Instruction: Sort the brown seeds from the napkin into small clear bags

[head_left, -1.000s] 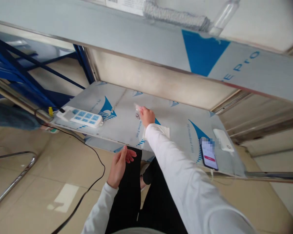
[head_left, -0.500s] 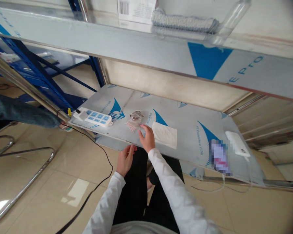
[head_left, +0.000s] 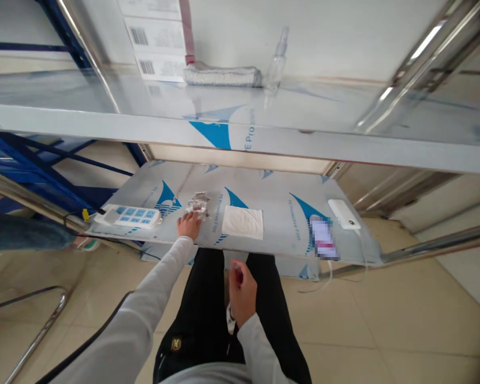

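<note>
The left hand (head_left: 189, 225) reaches over the near edge of the lower shelf (head_left: 272, 192), palm down, its fingers at the near side of a clear plastic packet (head_left: 199, 202) of small items too blurred to name. The fingers seem to touch the plastic, but whether they pinch it cannot be told. The packet lies left of the middle of the shelf, between a white power strip (head_left: 138, 217) with blue sockets on the left and a flat white sheet (head_left: 243, 222) on the right. The right hand (head_left: 243, 294) is above the lap, nearer than the shelf edge and well apart from the packet; its fingers curl inward, and whether they close on anything cannot be made out. Farther right, a smartphone (head_left: 324, 240), its screen blurred, lies near the front edge, with a white rectangular device (head_left: 344, 214) just beyond it to the right. On the upper shelf (head_left: 144, 120), white boxes (head_left: 160, 50) with barcodes are stacked on the left, a grey rolled cloth (head_left: 223, 76) beside them and a clear spray bottle (head_left: 277, 61) upright at its right end. At far left shows another person's denim-clad leg (head_left: 24, 232).
</note>
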`<state>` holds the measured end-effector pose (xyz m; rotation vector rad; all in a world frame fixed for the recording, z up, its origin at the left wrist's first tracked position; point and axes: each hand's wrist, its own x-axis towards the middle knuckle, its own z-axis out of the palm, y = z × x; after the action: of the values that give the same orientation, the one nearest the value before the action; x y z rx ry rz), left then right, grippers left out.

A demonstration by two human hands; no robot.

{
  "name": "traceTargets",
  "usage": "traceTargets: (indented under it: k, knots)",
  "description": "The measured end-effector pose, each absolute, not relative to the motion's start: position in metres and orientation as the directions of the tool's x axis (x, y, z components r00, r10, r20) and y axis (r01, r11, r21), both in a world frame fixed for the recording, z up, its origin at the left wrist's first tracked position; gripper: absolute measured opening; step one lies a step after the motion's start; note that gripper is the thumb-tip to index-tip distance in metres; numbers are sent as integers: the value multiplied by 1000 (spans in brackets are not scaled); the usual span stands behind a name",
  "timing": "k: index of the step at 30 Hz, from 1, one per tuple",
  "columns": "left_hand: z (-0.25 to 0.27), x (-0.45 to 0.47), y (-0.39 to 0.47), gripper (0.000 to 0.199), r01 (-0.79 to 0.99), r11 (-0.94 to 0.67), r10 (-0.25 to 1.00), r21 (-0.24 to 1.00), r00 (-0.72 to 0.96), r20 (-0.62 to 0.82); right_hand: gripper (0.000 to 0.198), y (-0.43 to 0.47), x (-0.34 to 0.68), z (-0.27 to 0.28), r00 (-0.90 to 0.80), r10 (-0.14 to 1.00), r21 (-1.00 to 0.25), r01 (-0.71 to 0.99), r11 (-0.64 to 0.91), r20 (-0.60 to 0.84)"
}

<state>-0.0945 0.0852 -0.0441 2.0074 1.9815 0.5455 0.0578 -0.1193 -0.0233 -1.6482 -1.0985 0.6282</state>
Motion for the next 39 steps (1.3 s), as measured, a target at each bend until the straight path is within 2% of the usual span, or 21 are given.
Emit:
traceTargets:
  k: [5, 9, 13, 17, 23, 25, 27, 28, 33, 39]
  knots:
    - [-41, -92, 84, 25, 928, -11, 998, 372, -10, 54, 24, -113, 68, -16, 448, 890, -942, 326, -78, 82]
    - [-33, -95, 82, 20, 924, 28, 995, 381, -61, 76, 23, -113, 69, -20, 420, 904, -948, 310, -66, 74]
    - [-17, -97, 80, 24, 880, 53, 975, 472, -148, 167, 23, -112, 68, -24, 406, 910, -950, 308, -50, 84]
    - [-4, -82, 63, 29, 758, 50, 938, 650, -260, 231, 25, -87, 64, -19, 413, 900, -950, 313, 5, 140]
    - [-8, -28, 21, 43, 389, -4, 917, 921, -366, 158, 34, -18, 51, 7, 445, 865, -949, 297, 101, 231]
    - [-6, -12, 12, 45, 80, -8, 937, 997, -348, 35, 34, -8, 49, 11, 428, 870, -941, 321, 107, 245]
    - [-3, -2, 6, 48, -192, 46, 962, 980, -257, -96, 33, -7, 51, 9, 434, 864, -930, 355, 99, 258]
    - [0, 0, 3, 49, -265, 79, 969, 961, -207, -137, 33, -10, 54, 7, 441, 858, -925, 368, 93, 262]
    - [4, 4, -12, 47, -271, 135, 983, 953, -87, -164, 31, -25, 77, -9, 376, 884, -905, 411, 108, 277]
    - [-4, 10, -19, 40, -201, 138, 988, 970, -45, -150, 32, -34, 85, -25, 369, 859, -864, 481, 149, 354]
